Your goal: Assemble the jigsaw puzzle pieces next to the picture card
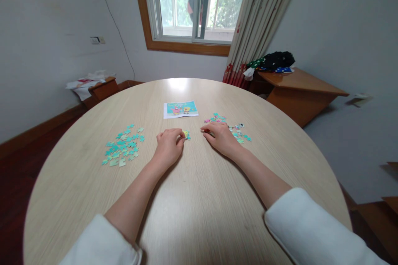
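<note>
My left hand (168, 145) rests on the round wooden table (199, 198) with its fingers curled, pinching a small yellow and teal puzzle piece (187, 134) at its fingertips. My right hand (219, 136) lies a little to the right, fingers bent, gripping a small reddish puzzle piece (206, 131). Behind both hands lies a cartoon reference picture (180, 109). Loose teal pieces (123, 147) are spread to the left of my left hand. A mixed-colour pile of pieces (236, 130) sits just behind and right of my right hand.
A window (192, 4) with a patterned curtain (258, 25) is at the back. A low wooden bench (298, 87) with dark clothing stands at the right. A small wooden stand (101, 87) with papers is at the left wall.
</note>
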Available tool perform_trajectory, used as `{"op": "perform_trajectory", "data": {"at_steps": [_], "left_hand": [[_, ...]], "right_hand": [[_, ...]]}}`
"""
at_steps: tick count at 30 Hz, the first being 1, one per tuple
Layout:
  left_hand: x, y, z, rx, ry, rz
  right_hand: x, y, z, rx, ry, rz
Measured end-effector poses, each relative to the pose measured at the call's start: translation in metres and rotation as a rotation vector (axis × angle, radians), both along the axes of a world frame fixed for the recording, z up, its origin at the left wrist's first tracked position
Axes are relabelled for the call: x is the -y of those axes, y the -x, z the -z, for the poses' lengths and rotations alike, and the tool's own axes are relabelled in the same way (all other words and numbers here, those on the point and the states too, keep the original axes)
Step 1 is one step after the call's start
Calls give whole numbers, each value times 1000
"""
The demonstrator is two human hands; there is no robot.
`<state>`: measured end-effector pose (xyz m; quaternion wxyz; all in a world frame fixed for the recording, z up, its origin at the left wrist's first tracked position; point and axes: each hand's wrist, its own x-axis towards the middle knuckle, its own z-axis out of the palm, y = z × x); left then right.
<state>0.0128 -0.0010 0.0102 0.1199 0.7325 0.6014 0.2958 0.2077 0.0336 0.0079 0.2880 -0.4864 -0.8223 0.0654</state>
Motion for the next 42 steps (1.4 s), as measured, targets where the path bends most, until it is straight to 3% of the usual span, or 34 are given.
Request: {"op": "perform_trajectory", "data": {"at_steps": [8, 15, 20, 27, 31, 37, 42], "left_hand": [[1, -1, -1, 3, -1, -3], [1, -1, -1, -3, -10, -14], [0, 0, -1, -2, -6, -9], [0, 0, -1, 11, -2, -12], [0, 0, -1, 17, -2, -17], [0, 1, -3, 49, -8, -29], [-2, 2, -3, 84, -11, -40]], "right_hand": [[2, 1, -1, -22, -39, -69], [4, 3, -1, -38, -73, -47], [-2, -9, -3, -61, -120, 97], [-18, -63, -2, -86, -86, 420], [-22, -80, 2, -106, -60, 514], [-20, -74, -2, -108, -50, 446], [-16, -64, -5, -99, -43, 280]]}}
